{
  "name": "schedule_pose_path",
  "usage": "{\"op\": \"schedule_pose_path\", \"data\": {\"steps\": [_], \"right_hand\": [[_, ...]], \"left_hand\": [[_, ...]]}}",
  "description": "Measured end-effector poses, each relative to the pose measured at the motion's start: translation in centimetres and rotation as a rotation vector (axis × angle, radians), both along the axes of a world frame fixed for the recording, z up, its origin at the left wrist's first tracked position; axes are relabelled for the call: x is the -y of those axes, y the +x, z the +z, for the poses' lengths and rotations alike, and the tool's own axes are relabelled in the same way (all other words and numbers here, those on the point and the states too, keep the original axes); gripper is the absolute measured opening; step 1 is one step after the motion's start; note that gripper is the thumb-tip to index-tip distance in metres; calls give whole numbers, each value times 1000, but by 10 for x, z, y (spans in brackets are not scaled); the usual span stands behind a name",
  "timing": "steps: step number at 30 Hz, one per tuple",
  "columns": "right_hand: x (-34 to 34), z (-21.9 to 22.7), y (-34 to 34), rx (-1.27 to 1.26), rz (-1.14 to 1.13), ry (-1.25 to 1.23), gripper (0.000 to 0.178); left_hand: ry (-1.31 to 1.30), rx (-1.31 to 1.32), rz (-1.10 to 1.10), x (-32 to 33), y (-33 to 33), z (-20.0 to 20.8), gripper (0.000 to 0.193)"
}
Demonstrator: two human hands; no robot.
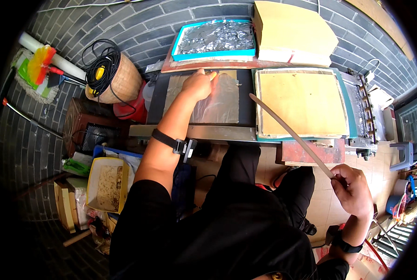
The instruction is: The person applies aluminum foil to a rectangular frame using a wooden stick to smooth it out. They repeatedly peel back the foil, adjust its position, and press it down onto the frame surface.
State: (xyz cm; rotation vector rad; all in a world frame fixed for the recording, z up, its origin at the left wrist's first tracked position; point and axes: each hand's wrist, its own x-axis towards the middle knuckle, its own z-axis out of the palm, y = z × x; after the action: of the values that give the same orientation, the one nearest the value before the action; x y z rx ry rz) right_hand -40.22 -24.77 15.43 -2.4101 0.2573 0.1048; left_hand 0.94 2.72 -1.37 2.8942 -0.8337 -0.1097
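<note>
My right hand [354,187] grips one end of a long, thin, flat stick [290,133]. The stick slants up and left, its far tip over the left edge of a yellow paper stack [306,100]. My left hand [199,86] is closed above a thin, shiny silver foil sheet [222,105] on the dark work surface [156,100]. Something small and yellowish shows at its fingertips, too small to make out. Some tan paper shows at the foil's far edge.
Behind stand a blue-rimmed tray [252,52] of crumpled foil scraps and a tall yellow paper stack [294,30]. A metal rack with knobs [368,109] stands right. Left are a basket with black cable [119,77] and a yellow tub [124,179]. A grey stool [401,156] stands far right.
</note>
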Motion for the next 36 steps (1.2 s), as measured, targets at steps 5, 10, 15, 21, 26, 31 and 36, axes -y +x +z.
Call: {"op": "schedule_pose_path", "data": {"steps": [5,10,15,21,26,31,36], "right_hand": [[4,-2,-11,26,-45,15,15],[21,-6,-34,97,-187,29,16],[36,-18,-59,178,-295,137,17],[31,-35,-52,104,-219,163,23],[11,-30,-13,75,-79,103,17],[15,-20,-7,170,-95,45,17],[40,-4,-26,193,-245,95,17]], "left_hand": [[-86,28,-34,-6,-4,7,44],[-440,149,5,-42,-22,29,33],[-622,241,258,-115,-35,29,29],[-1016,-43,540,-178,-54,18,30],[-1246,-429,484,-161,-82,6,27],[-938,-497,460,-140,-80,-8,21],[-833,-721,458,-134,-67,1,20]]}}
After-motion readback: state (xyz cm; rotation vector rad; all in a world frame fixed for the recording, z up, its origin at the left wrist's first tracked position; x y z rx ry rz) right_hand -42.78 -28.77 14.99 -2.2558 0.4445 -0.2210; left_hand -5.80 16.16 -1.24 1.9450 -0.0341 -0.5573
